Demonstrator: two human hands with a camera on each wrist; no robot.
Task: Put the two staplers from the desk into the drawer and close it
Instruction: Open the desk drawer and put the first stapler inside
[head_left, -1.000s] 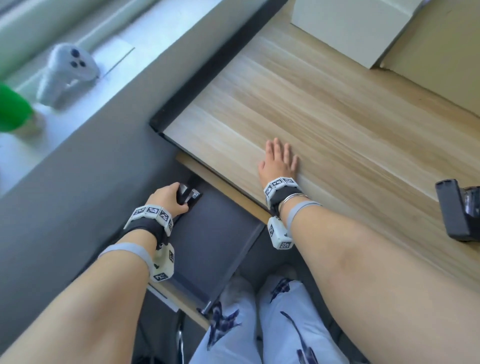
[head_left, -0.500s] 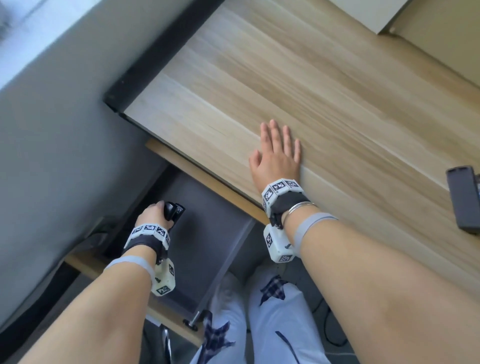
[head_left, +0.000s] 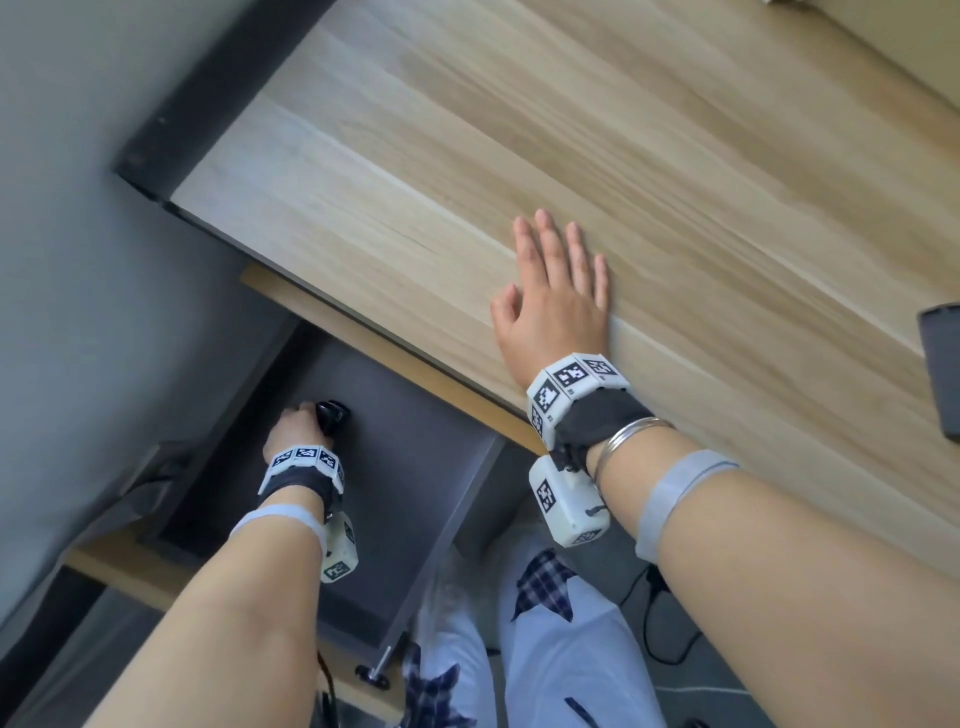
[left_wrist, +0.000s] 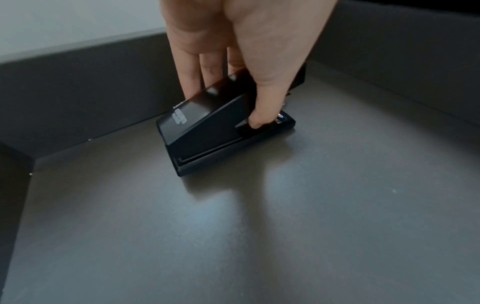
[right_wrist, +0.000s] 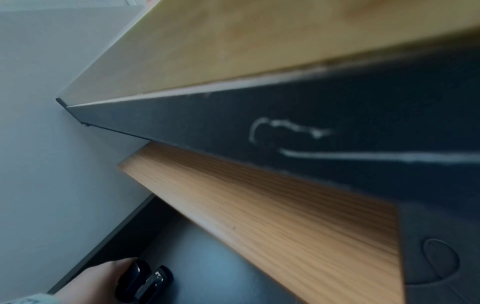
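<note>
A black stapler (head_left: 333, 412) (left_wrist: 207, 131) sits with its base on the floor of the open grey drawer (head_left: 415, 467), near the left wall. My left hand (head_left: 293, 428) (left_wrist: 223, 107) grips it from above, thumb on one side and fingers on the other. The right wrist view shows the same stapler (right_wrist: 145, 281) from the front. My right hand (head_left: 558, 296) lies flat, fingers straight, on the wooden desk (head_left: 571, 130) at its front edge. A second dark stapler (head_left: 943, 364) lies on the desk at the far right, cut off by the frame.
A grey wall (head_left: 104, 260) runs close along the drawer's left side. My legs in patterned trousers (head_left: 545, 649) are under the desk, right of the drawer. A black cable (head_left: 649, 623) lies on the floor. The drawer's front panel (head_left: 130, 566) is nearest me.
My left hand has lowered the stapler down onto the drawer floor. The right hand has stayed flat on the desk. The head view has tilted downward.
</note>
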